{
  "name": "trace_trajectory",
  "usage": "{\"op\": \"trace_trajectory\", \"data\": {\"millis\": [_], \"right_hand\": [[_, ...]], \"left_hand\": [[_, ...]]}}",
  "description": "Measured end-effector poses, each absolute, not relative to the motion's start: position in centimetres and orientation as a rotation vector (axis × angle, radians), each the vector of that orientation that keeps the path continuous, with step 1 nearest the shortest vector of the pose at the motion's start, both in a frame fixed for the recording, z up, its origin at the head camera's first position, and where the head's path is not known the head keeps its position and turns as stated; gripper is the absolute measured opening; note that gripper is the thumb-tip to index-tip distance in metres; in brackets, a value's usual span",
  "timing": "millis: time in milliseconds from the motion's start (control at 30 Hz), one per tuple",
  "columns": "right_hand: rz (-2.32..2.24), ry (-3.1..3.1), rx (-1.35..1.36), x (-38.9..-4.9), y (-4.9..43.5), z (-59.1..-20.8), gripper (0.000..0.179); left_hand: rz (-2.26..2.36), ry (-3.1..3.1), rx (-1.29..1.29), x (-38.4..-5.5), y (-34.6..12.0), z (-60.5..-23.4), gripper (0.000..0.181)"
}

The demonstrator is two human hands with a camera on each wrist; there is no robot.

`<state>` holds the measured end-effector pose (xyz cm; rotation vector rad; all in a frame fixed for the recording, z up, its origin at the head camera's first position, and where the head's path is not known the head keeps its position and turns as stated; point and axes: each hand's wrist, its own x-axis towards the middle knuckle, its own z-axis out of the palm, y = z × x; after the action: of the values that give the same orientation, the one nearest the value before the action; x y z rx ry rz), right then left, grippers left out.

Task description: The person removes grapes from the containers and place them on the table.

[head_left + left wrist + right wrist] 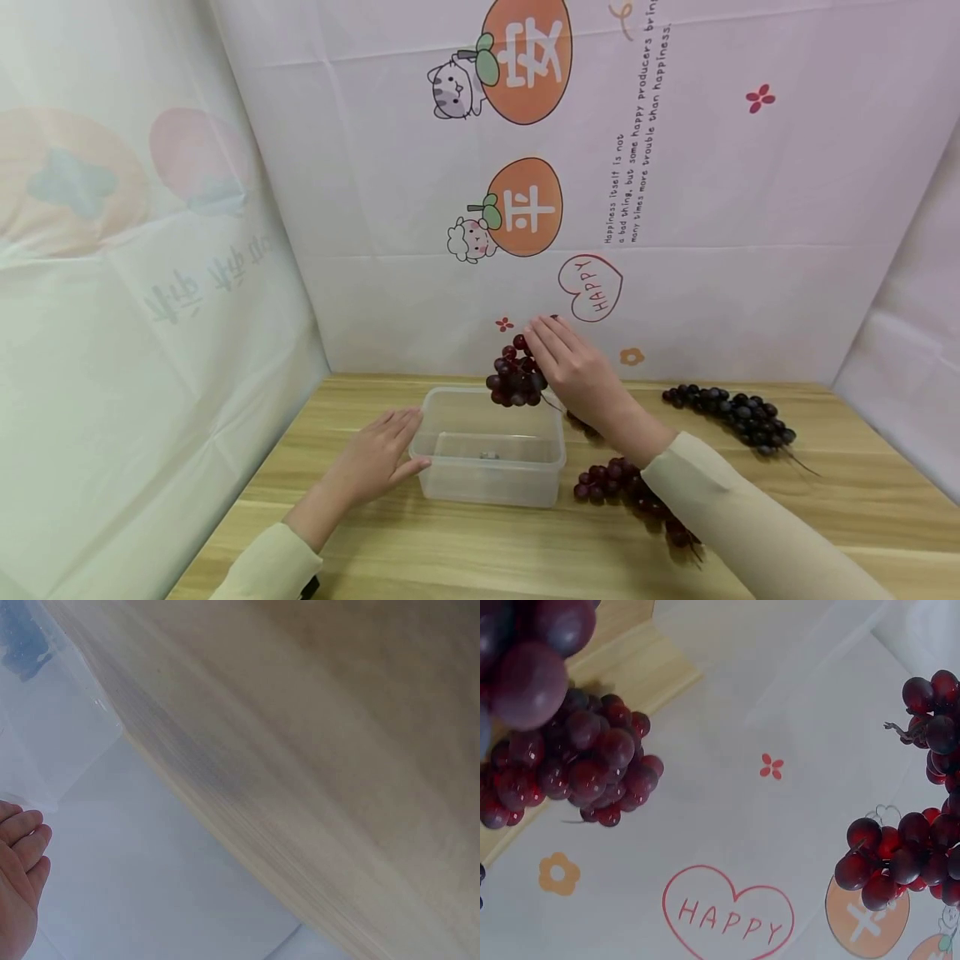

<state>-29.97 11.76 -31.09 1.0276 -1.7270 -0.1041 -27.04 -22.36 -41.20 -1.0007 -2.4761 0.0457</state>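
My right hand (pixel 581 379) holds a bunch of dark red grapes (pixel 515 379) up over the back right of a clear plastic container (pixel 487 490). The grapes hang to the left of the fingers, and in the right wrist view the bunch (pixel 911 859) shows at the right edge. Straight fingers of my left hand (pixel 378 458) rest by the container's left rim, with the thumb stretched along the front left corner. In the left wrist view that hand's fingertips (pixel 34 844) sit just below the container's cloudy wall (pixel 60 735).
On the wooden table (pixel 375 542), a red grape bunch (pixel 607 481) lies right of the container, partly under my right forearm. Another bunch (pixel 583 425) lies behind it, mostly hidden. Black grapes (pixel 738 417) lie farther right. Printed white cloth (pixel 712 208) encloses the table's back and sides.
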Motion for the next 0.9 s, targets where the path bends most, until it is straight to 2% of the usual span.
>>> {"op": "trace_trajectory", "data": {"millis": [267,500,900], "right_hand": [[-0.089,-1.717,0.955,-30.0,13.6,-30.3,0.037],[-0.112,-1.738,0.908,-29.7,15.2,-29.7,0.029],[-0.058,-1.696,0.793,-29.1,18.8,-28.9,0.031]], "left_hand": [[0.030,-2.480,-0.999,-27.1,-22.4,-41.4,0.075],[0.044,-2.486,-0.998,-27.1,-22.4,-41.3,0.075],[0.040,-2.459,-0.998,-27.2,-22.4,-41.5,0.075]]}}
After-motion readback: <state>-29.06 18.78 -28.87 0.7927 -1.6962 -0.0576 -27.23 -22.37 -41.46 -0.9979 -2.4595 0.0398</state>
